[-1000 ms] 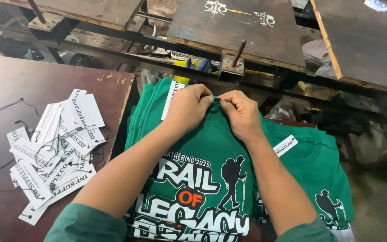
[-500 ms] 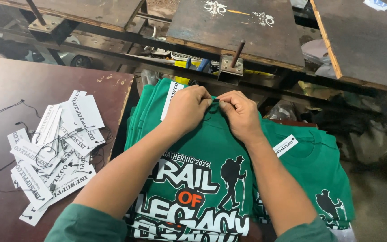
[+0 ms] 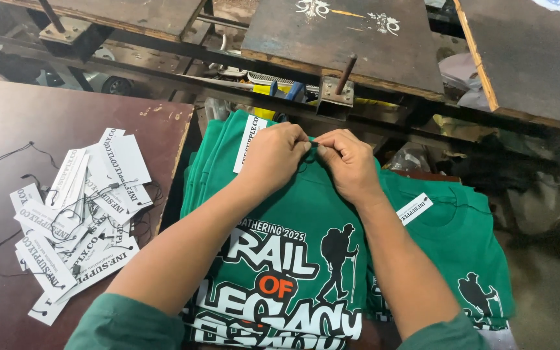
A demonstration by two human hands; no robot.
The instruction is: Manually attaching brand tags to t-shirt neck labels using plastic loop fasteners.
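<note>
Pinching a thin black string (image 3: 314,144) at the green shirt (image 3: 306,214) collar, left hand (image 3: 279,152) and right hand (image 3: 348,162) met fingertip to fingertip (a slip, I judged, could let it pull free).

Bare dark brown tabletop (image 3: 66,113) lay open left of the stacked green printed shirts (image 3: 306,259), scattered white paper hang tags with black strings (image 3: 79,214) crowded its near part, rusty metal bracket with peg (image 3: 337,91) blocked the far edge

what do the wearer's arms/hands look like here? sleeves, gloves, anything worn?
Both hands are bare: no gloves, and no rings or watch visible on the left hand or right hand. Forearms are uncovered up to the elbows. Green fabric sleeves, a similar green to the printed shirts, are pushed up there, at the bottom edge of the view.
</note>
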